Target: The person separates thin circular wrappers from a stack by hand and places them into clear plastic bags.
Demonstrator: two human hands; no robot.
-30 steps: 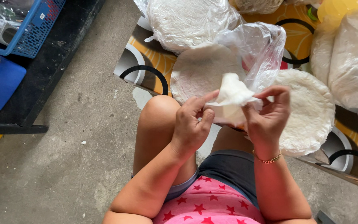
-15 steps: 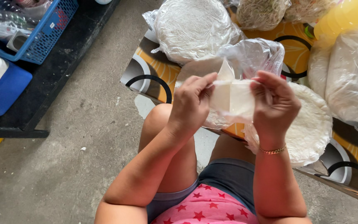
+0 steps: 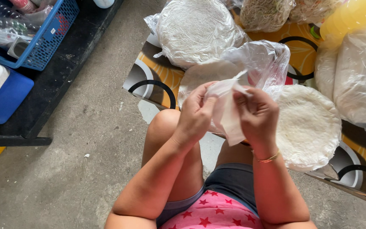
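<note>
Pinched between both hands, left hand (image 3: 196, 115) and right hand (image 3: 257, 113), each grip holding it, a thin white sheet (image 3: 227, 113) hangs above the round white stack (image 3: 308, 127) on the worktop (image 3: 166, 76).

A low desk (image 3: 157, 80) with an orange, white and black curved pattern stands on a grey concrete floor (image 3: 85, 169). On the desk lie several round white stacks: one wrapped in clear plastic (image 3: 195, 29) at the far left, a bare flat disc (image 3: 191, 78) near the front edge, and an unwrapped stack (image 3: 308, 125) to the right, reaching the front edge. A bulky clear bag of white sheets (image 3: 359, 76) lies at the far right, and a bag of pale strands (image 3: 265, 15) sits at the back. On the floor to the left stands a dark low shelf (image 3: 60, 85) carrying a blue basket (image 3: 43, 42) and a blue and white box (image 3: 1, 93).
</note>
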